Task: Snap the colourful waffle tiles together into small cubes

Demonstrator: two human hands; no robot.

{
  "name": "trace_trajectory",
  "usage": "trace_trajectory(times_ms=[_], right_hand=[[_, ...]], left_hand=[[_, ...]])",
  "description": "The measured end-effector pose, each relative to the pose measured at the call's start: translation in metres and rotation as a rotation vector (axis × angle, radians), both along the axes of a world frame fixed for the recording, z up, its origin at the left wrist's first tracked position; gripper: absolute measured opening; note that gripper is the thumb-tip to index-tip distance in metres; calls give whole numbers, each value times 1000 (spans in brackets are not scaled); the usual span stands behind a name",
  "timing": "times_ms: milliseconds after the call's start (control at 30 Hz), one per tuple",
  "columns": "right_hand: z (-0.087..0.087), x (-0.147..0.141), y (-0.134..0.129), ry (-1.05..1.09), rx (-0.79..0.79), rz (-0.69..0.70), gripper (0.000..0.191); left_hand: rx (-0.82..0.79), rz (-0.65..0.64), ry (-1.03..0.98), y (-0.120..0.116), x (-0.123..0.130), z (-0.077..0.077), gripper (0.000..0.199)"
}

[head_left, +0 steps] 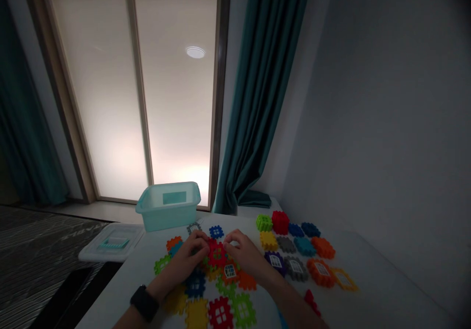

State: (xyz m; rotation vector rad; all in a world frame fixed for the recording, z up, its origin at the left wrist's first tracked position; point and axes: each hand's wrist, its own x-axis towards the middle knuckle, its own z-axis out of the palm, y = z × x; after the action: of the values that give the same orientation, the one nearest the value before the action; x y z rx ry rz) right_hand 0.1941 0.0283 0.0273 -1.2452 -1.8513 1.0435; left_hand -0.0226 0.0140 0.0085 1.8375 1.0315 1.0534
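Observation:
Between my two hands is a red toothed building tile [217,254] with a window pattern, above a spread of loose tiles. My left hand [192,251], with a dark watch on its wrist, has curled fingers at the tile's left edge. From the other side, my right hand [243,253] pinches near its right edge. Just below lies an orange tile with a white window [230,271]. A dark blue tile [195,284], a yellow tile [196,313], another red window tile [220,313] and a light green tile [243,309] lie closer to me. Beyond the hands rests a blue tile [216,231].
Sorted stacks of tiles stand on the right of the white table [353,275], among them a red stack [280,222] and an orange stack [321,272]. A yellow frame [345,279] lies beside them. At the back left are a teal tub [169,218] and its lid [112,241].

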Motion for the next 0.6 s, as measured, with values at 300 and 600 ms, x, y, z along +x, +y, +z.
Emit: trace_trajectory(times_ms=[300, 600], right_hand=[[-5, 1, -1, -84, 275, 38, 11], [-8, 0, -3, -191, 945, 134, 18]], left_hand=[[49, 53, 70, -3, 1, 0, 39], [146, -42, 115, -1, -5, -2, 34]])
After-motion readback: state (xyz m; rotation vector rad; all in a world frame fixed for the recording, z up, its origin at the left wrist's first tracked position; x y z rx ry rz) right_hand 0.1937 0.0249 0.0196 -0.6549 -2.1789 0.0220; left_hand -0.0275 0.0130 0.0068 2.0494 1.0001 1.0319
